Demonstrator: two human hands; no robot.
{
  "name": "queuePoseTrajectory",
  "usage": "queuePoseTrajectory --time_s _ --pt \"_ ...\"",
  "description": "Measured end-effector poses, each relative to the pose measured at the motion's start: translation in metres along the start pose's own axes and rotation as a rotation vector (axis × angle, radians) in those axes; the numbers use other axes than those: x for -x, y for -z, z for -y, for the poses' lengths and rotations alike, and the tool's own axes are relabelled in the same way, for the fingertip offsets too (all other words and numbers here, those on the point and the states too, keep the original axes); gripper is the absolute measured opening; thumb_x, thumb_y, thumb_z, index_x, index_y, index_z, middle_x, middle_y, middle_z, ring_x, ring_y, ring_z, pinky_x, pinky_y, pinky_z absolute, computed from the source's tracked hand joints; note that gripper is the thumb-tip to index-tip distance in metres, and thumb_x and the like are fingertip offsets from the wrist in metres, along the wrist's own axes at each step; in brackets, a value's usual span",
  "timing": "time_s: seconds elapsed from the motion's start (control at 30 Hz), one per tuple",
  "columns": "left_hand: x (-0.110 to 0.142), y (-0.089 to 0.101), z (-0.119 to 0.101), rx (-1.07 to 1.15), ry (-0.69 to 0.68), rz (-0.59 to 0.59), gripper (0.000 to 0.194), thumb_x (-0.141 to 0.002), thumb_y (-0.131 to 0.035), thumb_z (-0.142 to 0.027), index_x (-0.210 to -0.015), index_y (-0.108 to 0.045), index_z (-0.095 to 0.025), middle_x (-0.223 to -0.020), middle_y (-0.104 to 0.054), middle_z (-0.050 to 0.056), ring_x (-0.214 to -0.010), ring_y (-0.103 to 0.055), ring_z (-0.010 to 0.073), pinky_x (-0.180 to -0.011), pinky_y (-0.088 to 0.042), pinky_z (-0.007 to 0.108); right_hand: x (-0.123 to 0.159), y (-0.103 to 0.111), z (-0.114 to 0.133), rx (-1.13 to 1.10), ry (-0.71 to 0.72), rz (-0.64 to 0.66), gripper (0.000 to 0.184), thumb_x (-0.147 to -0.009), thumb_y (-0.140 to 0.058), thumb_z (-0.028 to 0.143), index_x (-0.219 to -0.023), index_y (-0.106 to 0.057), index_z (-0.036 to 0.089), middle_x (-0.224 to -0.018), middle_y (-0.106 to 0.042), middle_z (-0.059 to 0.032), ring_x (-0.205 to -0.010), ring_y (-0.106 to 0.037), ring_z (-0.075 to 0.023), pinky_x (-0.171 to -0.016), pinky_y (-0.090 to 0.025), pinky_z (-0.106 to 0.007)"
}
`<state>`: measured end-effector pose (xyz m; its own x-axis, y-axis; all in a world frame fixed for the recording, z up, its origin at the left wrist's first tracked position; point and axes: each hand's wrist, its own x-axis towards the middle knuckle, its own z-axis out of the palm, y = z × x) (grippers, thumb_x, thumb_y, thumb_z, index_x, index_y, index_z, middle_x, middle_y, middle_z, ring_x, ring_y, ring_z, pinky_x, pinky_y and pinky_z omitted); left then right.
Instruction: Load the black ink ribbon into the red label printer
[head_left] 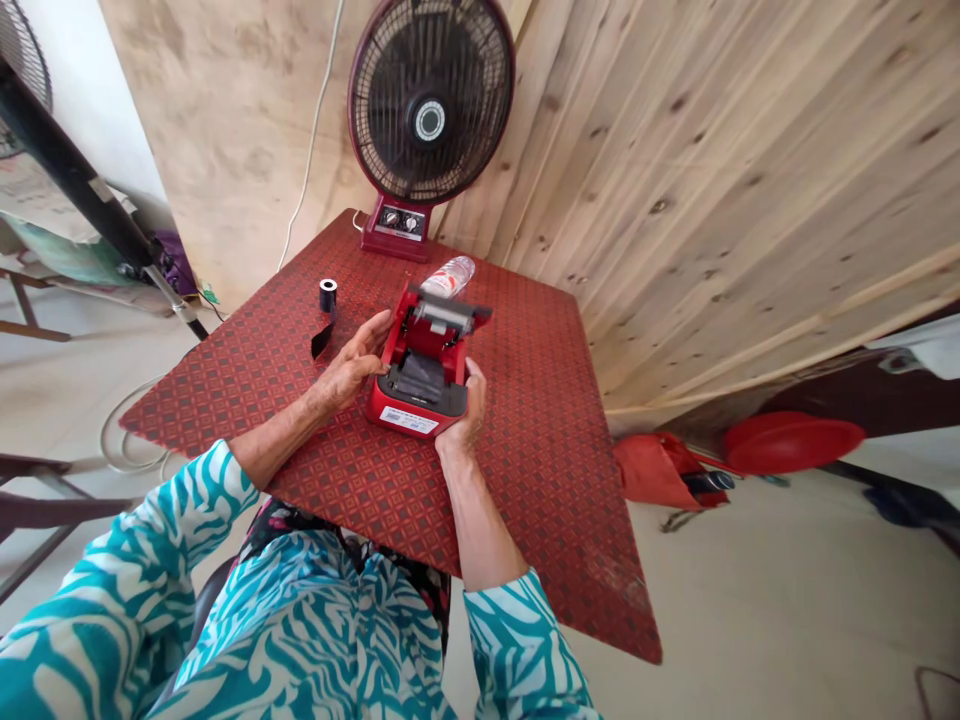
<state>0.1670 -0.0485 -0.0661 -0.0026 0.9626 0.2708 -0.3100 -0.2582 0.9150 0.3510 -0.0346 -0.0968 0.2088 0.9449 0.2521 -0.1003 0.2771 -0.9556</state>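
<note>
Both hands on the red machine (405,412), which sits between them near the front edge of the desk (532,450). Left grip (361,360) holds its left side, thumb at the near corner, fingers spread along the wall toward the back; right grip (466,418) is wrapped round the near right corner, thumb up along the right side. So both are narrowed on the machine, one per side. Lid (450,314) is up, tipped back on the far side of the grip, and a dark sheet (420,378) lies in the open bay between the hands (far end hard to make out). White label (409,421) on the near face, just left of the right grip. Beyond the left grip, a bit to its left, a black roll (328,296) stands on end, pale core up, with a loose strip (322,342) trailing back toward that hand. Clear bottle (450,276), red and white wrapper, lies just past the lid, straight ahead of the grip. Farther off, at the desk's back edge, a fan (431,120) with two knobs on its base. Well right of the right grip, off the desk: red bag (654,468), red basin (795,442).
</note>
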Motion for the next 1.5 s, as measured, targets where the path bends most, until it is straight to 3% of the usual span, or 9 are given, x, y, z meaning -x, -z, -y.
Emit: queuePoseTrajectory --time_s 0.13,0.37,0.53,0.63,0.73,0.9,1.0,1.27,1.5 --pt "0.0 0.002 0.001 -0.008 -0.007 0.008 0.077 -0.073 -0.071 -0.029 -0.147 -0.051 -0.029 -0.163 -0.044 0.004 -0.156 -0.029 0.0294 -0.127 -0.027 0.045 0.001 -0.004 0.004 -0.08 -0.084 -0.078 0.048 -0.09 -0.048 0.054 -0.122 -0.064 0.022 -0.128 -0.066 -0.0071 -0.119 -0.061 -0.0217 -0.11 -0.046 -0.046" --pt "0.001 0.0 -0.003 0.041 0.048 -0.026 0.07 -0.067 -0.068 -0.024 -0.137 -0.063 -0.03 -0.158 -0.05 0.002 -0.152 -0.036 0.0302 -0.123 -0.034 0.044 0.0 -0.004 0.005 0.008 -0.06 -0.045 0.047 -0.09 -0.046 0.055 -0.114 -0.067 0.021 -0.115 -0.07 -0.0069 -0.108 -0.062 -0.0208 -0.098 -0.051 -0.041" --pt "0.002 0.003 -0.033 -0.282 0.004 -0.054 0.039 -0.07 -0.071 -0.026 -0.109 -0.078 -0.026 -0.149 -0.058 0.007 -0.14 -0.051 0.0351 -0.116 -0.041 0.049 -0.001 -0.005 0.002 -0.041 -0.089 -0.064 0.051 -0.088 -0.047 0.06 -0.112 -0.066 0.02 -0.116 -0.07 -0.0073 -0.108 -0.062 -0.0204 -0.098 -0.049 -0.04" --pt "-0.009 -0.003 -0.058 -0.663 -0.142 0.073 0.02 -0.079 -0.07 -0.031 -0.096 -0.081 -0.026 -0.118 -0.074 0.009 -0.118 -0.065 0.0306 -0.11 -0.045 0.047 -0.002 -0.007 -0.003 -0.079 -0.119 -0.046 0.052 -0.089 -0.046 0.061 -0.114 -0.066 0.02 -0.118 -0.07 -0.0072 -0.107 -0.062 -0.0198 -0.098 -0.048 -0.04" --pt "-0.036 -0.017 -0.067 -0.99 -0.161 0.337 0.018 -0.083 -0.065 -0.028 -0.091 -0.081 -0.029 -0.097 -0.077 0.005 -0.101 -0.07 0.0272 -0.103 -0.049 0.042 -0.003 -0.008 -0.009 -0.086 -0.098 -0.032 0.05 -0.091 -0.047 0.059 -0.116 -0.065 0.02 -0.12 -0.069 -0.0071 -0.109 -0.061 -0.0192 -0.101 -0.047 -0.039" --pt "-0.081 -0.042 -0.05 -1.557 -0.05 0.51 0.022 -0.067 -0.075 -0.015 -0.086 -0.079 -0.026 -0.096 -0.077 0.009 -0.094 -0.072 0.032 -0.087 -0.055 0.039 -0.006 -0.01 -0.02 -0.081 -0.047 -0.01 0.047 -0.092 -0.047 0.056 -0.119 -0.065 0.021 -0.118 -0.069 -0.0061 -0.113 -0.061 -0.0191 -0.099 -0.049 -0.038" --pt "-0.087 -0.056 -0.051 -1.815 0.022 0.574 0.027 -0.073 -0.074 -0.016 -0.098 -0.077 -0.023 -0.104 -0.077 0.011 -0.099 -0.073 0.0308 -0.086 -0.056 0.036 -0.009 -0.013 -0.024 -0.117 -0.055 -0.023 0.043 -0.091 -0.049 0.055 -0.114 -0.068 0.024 -0.116 -0.07 -0.0041 -0.114 -0.06 -0.0196 -0.1 -0.048 -0.038" --pt "-0.073 -0.086 -0.075 -2.086 0.121 0.721 0.029 -0.09 -0.064 -0.017 -0.117 -0.072 -0.014 -0.118 -0.074 0.019 -0.113 -0.071 0.0337 -0.09 -0.055 0.037 -0.011 -0.018 -0.02 -0.172 -0.11 -0.041 0.037 -0.088 -0.052 0.05 -0.109 -0.071 0.027 -0.116 -0.071 -0.0024 -0.116 -0.06 -0.0207 -0.103 -0.047 -0.038" --pt "-0.076 -0.077 -0.091 -2.041 0.106 0.711 0.037 -0.088 -0.063 -0.022 -0.125 -0.071 -0.02 -0.124 -0.074 0.014 -0.113 -0.071 0.0314 -0.086 -0.054 0.034 -0.012 -0.017 -0.02 -0.166 -0.068 -0.044 0.036 -0.088 -0.053 0.049 -0.108 -0.071 0.025 -0.114 -0.071 -0.0036 -0.114 -0.06 -0.0206 -0.104 -0.045 -0.038"
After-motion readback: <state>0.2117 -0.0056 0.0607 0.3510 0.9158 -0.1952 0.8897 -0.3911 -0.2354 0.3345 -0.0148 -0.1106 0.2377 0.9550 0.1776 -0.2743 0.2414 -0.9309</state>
